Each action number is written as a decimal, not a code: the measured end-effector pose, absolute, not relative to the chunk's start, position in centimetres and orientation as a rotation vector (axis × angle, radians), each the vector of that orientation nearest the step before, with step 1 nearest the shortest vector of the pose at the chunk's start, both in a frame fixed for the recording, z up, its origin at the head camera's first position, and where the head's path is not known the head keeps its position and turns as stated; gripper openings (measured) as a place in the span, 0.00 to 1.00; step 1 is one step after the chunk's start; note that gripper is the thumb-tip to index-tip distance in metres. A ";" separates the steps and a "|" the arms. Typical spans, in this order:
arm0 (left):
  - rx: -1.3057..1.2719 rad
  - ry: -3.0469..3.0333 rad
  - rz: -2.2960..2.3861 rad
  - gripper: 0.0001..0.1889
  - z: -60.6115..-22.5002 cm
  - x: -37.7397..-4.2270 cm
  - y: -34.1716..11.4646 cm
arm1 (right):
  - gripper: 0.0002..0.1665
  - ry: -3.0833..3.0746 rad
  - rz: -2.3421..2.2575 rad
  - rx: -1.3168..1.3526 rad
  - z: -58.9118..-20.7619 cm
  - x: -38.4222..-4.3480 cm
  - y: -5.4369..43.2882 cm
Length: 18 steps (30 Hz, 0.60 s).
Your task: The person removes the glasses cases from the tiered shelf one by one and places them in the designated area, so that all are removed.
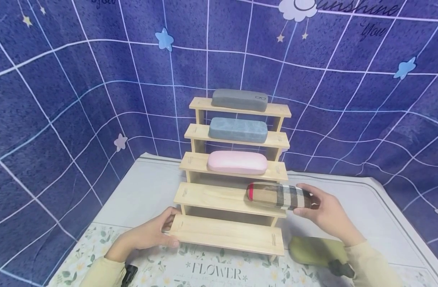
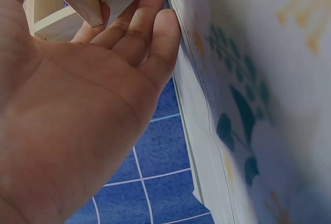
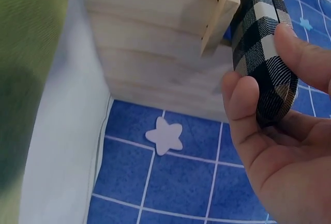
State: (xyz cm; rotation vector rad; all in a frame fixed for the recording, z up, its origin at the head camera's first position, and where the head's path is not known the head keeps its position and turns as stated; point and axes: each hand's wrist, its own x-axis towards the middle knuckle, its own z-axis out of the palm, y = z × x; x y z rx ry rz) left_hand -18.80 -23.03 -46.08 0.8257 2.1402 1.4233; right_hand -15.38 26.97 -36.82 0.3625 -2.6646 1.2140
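Note:
A tiered wooden display rack [image 1: 226, 235] stands on the table. My left hand [image 1: 152, 231] grips the left end of its lowest step, thumb at the front corner and fingers behind; in the left wrist view the hand [image 2: 88, 94] reaches round the wooden end. My right hand [image 1: 324, 209] pinches the right end of a brown plaid glasses case [image 1: 288, 196] with a red stripe. The case's left part overlaps the second step from the bottom. In the right wrist view, thumb and fingers hold the checked end of the case [image 3: 264, 53] beside the rack's side.
Grey [image 1: 236, 100], blue [image 1: 238, 130] and pink [image 1: 236, 162] glasses cases lie on the upper three steps. An olive-green case [image 1: 313, 250] with a dark ornament lies right of the rack, partly under my right forearm. A blue gridded curtain [image 1: 140, 99] hangs behind.

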 end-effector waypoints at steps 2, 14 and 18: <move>0.819 2.148 1.419 0.39 -46.1 -18.8 -23.0 | 0.44 -2.661 1.222 0.354 -36.8 -15.1 27.4; 0.819 2.172 1.408 0.39 -45.8 -18.6 -22.9 | 0.42 -2.679 1.168 0.329 -37.0 -13.8 30.2; 0.830 2.173 1.406 0.39 -45.6 -18.5 -22.9 | 0.43 -2.696 1.136 0.323 -37.1 -13.5 31.1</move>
